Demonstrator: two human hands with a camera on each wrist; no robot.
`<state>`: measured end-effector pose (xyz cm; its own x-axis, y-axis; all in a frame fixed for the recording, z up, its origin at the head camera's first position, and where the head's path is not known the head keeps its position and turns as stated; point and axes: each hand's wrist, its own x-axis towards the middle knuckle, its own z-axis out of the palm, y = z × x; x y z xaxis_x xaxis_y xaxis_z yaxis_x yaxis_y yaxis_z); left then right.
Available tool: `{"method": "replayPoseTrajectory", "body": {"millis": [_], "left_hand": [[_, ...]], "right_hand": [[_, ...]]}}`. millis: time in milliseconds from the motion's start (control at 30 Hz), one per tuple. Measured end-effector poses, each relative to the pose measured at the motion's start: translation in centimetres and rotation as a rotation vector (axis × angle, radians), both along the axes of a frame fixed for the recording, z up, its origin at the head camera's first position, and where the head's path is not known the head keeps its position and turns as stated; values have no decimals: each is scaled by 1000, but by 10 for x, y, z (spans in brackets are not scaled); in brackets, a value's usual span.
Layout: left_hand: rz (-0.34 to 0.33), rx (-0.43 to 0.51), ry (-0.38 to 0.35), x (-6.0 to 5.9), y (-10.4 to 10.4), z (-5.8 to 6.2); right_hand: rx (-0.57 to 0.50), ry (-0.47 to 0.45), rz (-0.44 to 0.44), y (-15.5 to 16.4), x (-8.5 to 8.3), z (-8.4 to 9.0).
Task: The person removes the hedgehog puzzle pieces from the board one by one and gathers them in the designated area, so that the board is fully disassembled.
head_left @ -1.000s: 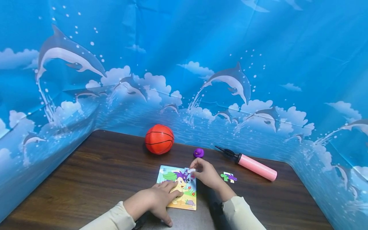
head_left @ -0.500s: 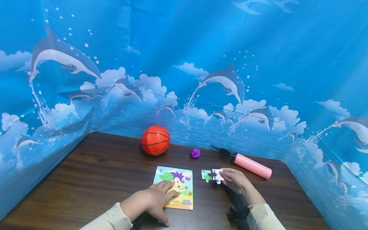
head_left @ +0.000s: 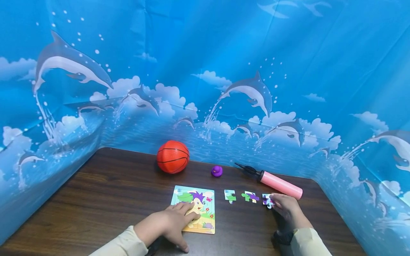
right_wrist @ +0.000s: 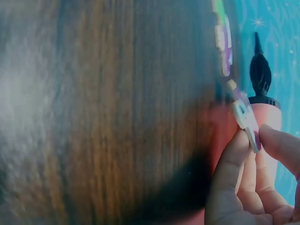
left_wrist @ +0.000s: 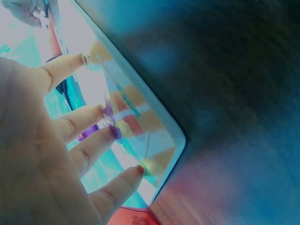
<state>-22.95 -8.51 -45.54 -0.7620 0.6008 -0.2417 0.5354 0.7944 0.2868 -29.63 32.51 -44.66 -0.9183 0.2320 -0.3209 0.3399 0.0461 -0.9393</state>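
A square puzzle board (head_left: 206, 209) with a purple-haired hedgehog picture lies on the dark table. My left hand (head_left: 171, 220) rests on it with fingers spread; in the left wrist view the fingertips (left_wrist: 136, 171) touch its picture side. My right hand (head_left: 288, 209) pinches a purple and white puzzle piece (head_left: 267, 201) between thumb and fingers, as the right wrist view shows the held puzzle piece (right_wrist: 246, 115) tilted there. To its left lie a puzzle piece with a green leaf (head_left: 229, 195) and a green and purple puzzle piece (head_left: 250, 196).
An orange basketball (head_left: 173, 156) stands at the back of the table (head_left: 121, 188). A small purple rubber duck (head_left: 216, 171) sits right of it. Behind my right hand lies a pink hand pump (head_left: 281, 184) with a black nozzle. A blue dolphin backdrop (head_left: 198, 71) rises behind the table.
My right hand has moved right from the board's upper right corner, carrying the puzzle piece past the two loose ones. My left hand has stayed on the board. The view has shifted slightly.
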Motion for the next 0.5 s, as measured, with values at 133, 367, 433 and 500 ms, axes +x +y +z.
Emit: {"method": "replayPoseTrajectory", "body": {"millis": [133, 367, 433, 500], "left_hand": [[-17, 14, 1, -2, 1, 0], [-11, 28, -31, 0, 3, 19], [5, 53, -48, 2, 3, 27], [34, 100, -76, 4, 2, 33]], "right_hand": [[104, 23, 11, 2, 0, 3], [604, 83, 101, -4, 4, 10], [764, 111, 121, -11, 6, 13], [864, 143, 144, -22, 7, 17]]}}
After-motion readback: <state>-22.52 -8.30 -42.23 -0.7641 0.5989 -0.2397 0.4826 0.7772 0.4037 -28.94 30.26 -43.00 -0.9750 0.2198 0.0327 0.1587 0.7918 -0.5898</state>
